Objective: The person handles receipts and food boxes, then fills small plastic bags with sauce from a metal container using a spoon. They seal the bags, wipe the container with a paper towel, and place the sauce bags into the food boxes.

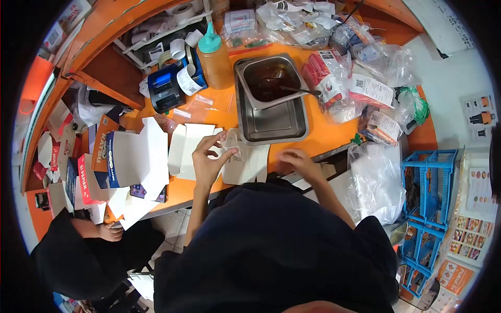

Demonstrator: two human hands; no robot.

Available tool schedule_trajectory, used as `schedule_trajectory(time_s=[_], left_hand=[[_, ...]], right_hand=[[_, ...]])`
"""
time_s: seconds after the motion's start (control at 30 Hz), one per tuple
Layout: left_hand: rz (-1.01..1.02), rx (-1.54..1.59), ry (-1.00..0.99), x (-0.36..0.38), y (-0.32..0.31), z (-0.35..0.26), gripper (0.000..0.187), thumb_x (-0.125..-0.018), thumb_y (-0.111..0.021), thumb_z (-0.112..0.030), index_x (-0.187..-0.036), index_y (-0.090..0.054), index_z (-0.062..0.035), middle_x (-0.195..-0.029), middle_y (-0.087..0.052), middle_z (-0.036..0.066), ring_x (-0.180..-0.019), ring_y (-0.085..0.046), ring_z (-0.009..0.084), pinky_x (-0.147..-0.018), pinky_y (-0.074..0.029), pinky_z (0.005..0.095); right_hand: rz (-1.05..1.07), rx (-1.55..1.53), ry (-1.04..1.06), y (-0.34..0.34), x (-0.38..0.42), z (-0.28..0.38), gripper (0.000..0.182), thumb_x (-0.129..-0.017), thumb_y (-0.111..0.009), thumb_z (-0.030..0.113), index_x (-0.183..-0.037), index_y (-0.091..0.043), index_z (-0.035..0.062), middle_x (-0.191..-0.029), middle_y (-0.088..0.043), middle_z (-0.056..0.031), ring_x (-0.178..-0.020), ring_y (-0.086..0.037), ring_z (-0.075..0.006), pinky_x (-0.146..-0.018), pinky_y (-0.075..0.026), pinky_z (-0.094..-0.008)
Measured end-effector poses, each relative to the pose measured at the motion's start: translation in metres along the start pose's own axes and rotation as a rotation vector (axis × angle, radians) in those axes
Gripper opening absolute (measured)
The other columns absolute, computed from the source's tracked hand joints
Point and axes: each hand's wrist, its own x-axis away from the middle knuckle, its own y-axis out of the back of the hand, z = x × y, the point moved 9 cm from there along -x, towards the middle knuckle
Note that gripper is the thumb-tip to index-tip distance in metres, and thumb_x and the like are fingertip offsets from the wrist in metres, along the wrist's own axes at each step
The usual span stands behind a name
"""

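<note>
My left hand (206,159) is closed, with thumb and fingers around a small clear plastic cup (230,140) above the orange table (323,136). Under and beside it lie flat, unfolded cardboard boxes (249,166). My right hand (296,160) is near the table's front edge, to the right of the cardboard; its fingers are blurred, and I see nothing clearly in them. Beyond my hands, a metal pan of dark brown sauce (269,78) rests on a larger metal tray (271,136), with a spoon (305,91) in the sauce.
Behind are a squeeze bottle (215,65) with a teal cap and a label printer (166,88). Opened boxes (138,156) crowd the left. Bagged, labelled packages (371,91) fill the right. Another person (86,255) sits at lower left. Blue racks (428,188) stand at right.
</note>
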Motion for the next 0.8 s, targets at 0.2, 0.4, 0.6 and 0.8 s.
schedule_trajectory(time_s=[0.2,0.4,0.6,0.8], left_hand=[[0.005,-0.078,-0.01,-0.004,-0.002,-0.005,0.049,-0.068,-0.086,-0.023,-0.114,-0.07,-0.0115,-0.102,-0.069,0.003,-0.084,-0.061,0.0104,-0.058,-0.045,0.0216],[0.031,-0.248,-0.251,-0.012,-0.014,-0.038,0.051,-0.065,-0.086,-0.031,-0.109,-0.071,-0.0095,-0.092,-0.07,0.006,-0.081,-0.065,0.0176,-0.062,-0.049,0.0281],[0.064,-0.167,-0.275,-0.014,-0.024,-0.048,0.049,-0.064,-0.086,-0.032,-0.106,-0.072,-0.0099,-0.094,-0.07,0.006,-0.086,-0.064,0.0216,-0.077,-0.05,0.0313],[0.114,-0.36,-0.384,-0.013,-0.039,-0.057,0.049,-0.065,-0.084,-0.032,-0.107,-0.071,-0.0104,-0.101,-0.07,0.006,-0.096,-0.062,0.024,-0.089,-0.045,0.0359]], right_hand=[[-0.777,0.651,0.928,0.061,0.016,0.178,0.024,-0.078,-0.073,0.001,-0.099,-0.063,-0.0009,-0.088,-0.06,-0.0085,-0.073,-0.06,-0.0135,-0.064,-0.048,-0.0246],[-0.364,0.723,0.72,0.071,-0.077,0.205,0.045,-0.072,-0.075,0.0,-0.113,-0.057,0.0048,-0.097,-0.056,-0.0068,-0.09,-0.057,-0.018,-0.072,-0.048,-0.0276],[-0.549,1.357,0.796,0.081,-0.071,0.223,0.048,-0.068,-0.076,0.002,-0.113,-0.058,0.0061,-0.11,-0.054,-0.0161,-0.11,-0.052,-0.039,-0.092,-0.043,-0.0419],[-0.15,1.128,0.616,0.068,-0.076,0.247,0.027,-0.075,-0.07,-0.002,-0.101,-0.067,0.003,-0.106,-0.059,-0.0121,-0.093,-0.062,-0.027,-0.078,-0.05,-0.0336]])
